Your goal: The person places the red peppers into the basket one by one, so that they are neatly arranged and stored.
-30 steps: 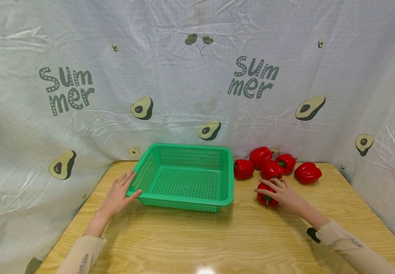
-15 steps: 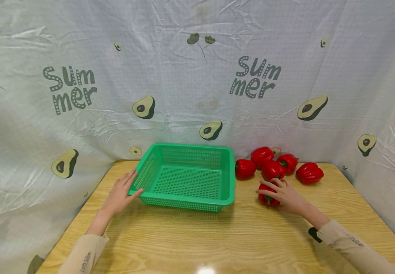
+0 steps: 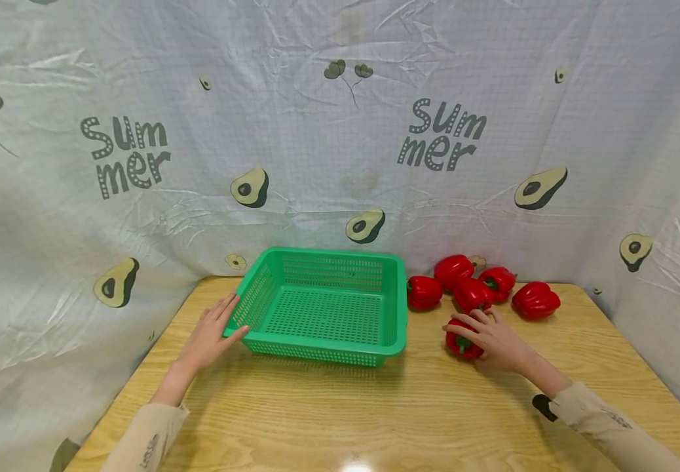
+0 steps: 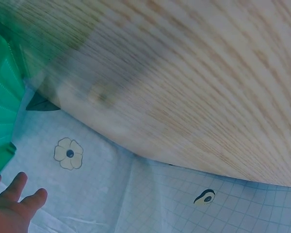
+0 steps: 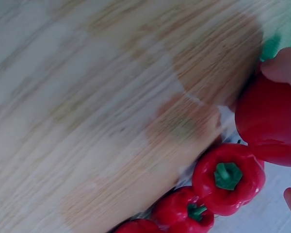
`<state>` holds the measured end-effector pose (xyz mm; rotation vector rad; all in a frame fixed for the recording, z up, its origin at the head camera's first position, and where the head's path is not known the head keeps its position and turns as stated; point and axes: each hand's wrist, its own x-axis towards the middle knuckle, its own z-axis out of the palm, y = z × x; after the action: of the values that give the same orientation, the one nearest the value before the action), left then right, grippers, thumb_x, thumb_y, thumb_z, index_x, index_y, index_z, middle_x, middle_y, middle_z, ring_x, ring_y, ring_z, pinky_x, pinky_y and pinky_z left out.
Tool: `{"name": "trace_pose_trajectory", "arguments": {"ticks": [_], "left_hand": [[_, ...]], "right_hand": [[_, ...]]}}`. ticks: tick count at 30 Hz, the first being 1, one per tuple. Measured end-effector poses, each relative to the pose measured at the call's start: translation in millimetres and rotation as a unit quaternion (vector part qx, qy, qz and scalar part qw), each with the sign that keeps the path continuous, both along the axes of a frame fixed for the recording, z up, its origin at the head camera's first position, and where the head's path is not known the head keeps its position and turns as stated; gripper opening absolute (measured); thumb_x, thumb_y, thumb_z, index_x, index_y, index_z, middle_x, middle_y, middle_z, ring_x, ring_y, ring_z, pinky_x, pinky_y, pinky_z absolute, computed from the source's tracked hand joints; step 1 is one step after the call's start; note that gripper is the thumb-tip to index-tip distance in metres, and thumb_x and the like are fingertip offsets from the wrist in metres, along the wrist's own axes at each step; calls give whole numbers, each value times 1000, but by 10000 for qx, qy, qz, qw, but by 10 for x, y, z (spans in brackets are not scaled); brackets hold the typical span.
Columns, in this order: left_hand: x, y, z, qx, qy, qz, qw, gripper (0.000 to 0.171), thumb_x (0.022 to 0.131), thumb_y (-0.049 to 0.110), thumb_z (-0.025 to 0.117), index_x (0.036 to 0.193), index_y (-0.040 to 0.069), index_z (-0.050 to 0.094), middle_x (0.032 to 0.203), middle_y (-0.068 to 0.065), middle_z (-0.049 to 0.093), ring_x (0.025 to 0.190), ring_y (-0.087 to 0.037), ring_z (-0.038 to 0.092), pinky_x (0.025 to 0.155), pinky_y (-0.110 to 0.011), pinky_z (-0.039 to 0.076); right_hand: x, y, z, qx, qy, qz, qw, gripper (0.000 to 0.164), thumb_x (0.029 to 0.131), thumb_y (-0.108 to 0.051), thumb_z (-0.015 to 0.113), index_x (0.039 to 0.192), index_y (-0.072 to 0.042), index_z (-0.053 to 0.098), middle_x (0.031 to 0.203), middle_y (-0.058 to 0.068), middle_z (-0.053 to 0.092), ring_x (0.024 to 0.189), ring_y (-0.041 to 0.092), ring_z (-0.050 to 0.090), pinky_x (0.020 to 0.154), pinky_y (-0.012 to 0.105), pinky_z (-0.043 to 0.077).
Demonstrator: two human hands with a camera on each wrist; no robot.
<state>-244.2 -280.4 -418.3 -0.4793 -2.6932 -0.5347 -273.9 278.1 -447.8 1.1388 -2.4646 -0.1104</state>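
My left hand [image 3: 207, 337] rests against the left side of a green perforated plastic basket [image 3: 316, 349], fingers on its rim and thumb at the near left corner. In the left wrist view only some fingertips [image 4: 35, 200] show beside the basket [image 4: 1, 92]. My right hand [image 3: 496, 341] holds a red bell pepper [image 3: 464, 342], fingers over its top, its green stem facing me. The right wrist view shows the thumb [image 5: 283, 68] on this pepper [image 5: 271, 124]. Part of it is hidden by the hand.
Several more red bell peppers lie behind the right hand, among them one pepper [image 3: 424, 292] beside the basket and another [image 3: 536, 300] farthest right. A patterned cloth [image 3: 316, 131] hangs behind the wooden table [image 3: 340, 413]. A black object [image 3: 544, 407] shows by the right sleeve.
The head view has shifted slightly, so everything sits a little farther right. Both hands keep their places on the basket and the pepper.
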Motion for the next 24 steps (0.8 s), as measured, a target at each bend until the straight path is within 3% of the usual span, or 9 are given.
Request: {"name": "trace_pose_trajectory", "arguments": {"ticks": [8,16,24], "left_hand": [[-6,-1,7,-95,-170,78,9998,68,87,38,52,139,0,28,143,-21,29,127,-43,30,102,-60,20],[-26,-8,0,-93,-72,49,9999,68,88,37,52,138,-1,29,142,-22,29,127,-42,31,101,-61,21],[-16,-1,3,-31,-71,43,10000,67,87,37,52,138,-1,29,142,-22,29,126,-43,31,101,-61,21]], "right_hand": [[27,-58,42,-421,-159,9,9990,92,44,-31,84,127,-21,47,124,7,51,105,23,42,81,54,34],[1,-143,195,-692,128,190,9973,87,44,-32,81,123,-11,49,114,11,54,101,26,44,76,43,29],[-12,-219,370,-716,193,55,9972,90,44,-34,80,124,-8,47,114,13,54,103,29,43,80,51,34]]}}
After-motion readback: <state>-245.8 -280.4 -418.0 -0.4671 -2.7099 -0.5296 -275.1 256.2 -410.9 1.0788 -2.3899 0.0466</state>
